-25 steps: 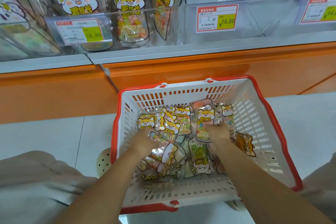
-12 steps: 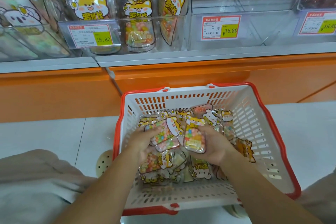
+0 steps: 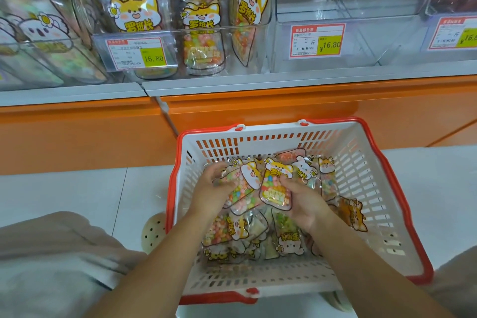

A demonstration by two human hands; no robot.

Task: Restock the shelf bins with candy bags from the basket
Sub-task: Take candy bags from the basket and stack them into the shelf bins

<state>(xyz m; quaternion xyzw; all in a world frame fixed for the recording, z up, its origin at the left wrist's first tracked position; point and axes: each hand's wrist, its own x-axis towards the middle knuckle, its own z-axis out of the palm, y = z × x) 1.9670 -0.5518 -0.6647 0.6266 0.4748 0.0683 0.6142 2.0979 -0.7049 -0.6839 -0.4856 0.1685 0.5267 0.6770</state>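
A white basket with a red rim point(image 3: 358, 168) stands on the floor below the shelf, with several clear candy bags printed with cartoon dogs inside it. My left hand point(image 3: 211, 192) grips a bunch of candy bags point(image 3: 242, 188) lifted above the pile. My right hand point(image 3: 303, 201) holds another candy bag point(image 3: 273, 186) from below, thumb over its edge. More loose bags point(image 3: 287, 236) lie on the basket floor under both hands. Above, a clear shelf bin point(image 3: 165, 41) holds upright bags of the same kind.
To the right of the stocked bin stands a clear bin point(image 3: 361, 41) with a 16.80 price tag and no bags visible. An orange shelf base point(image 3: 77, 137) runs behind the basket. My knees frame the basket on the white tiled floor point(image 3: 77, 193).
Both hands went from pressing into the pile to gripping bags and lifting them. The view has tilted up, showing more of the shelf bins.
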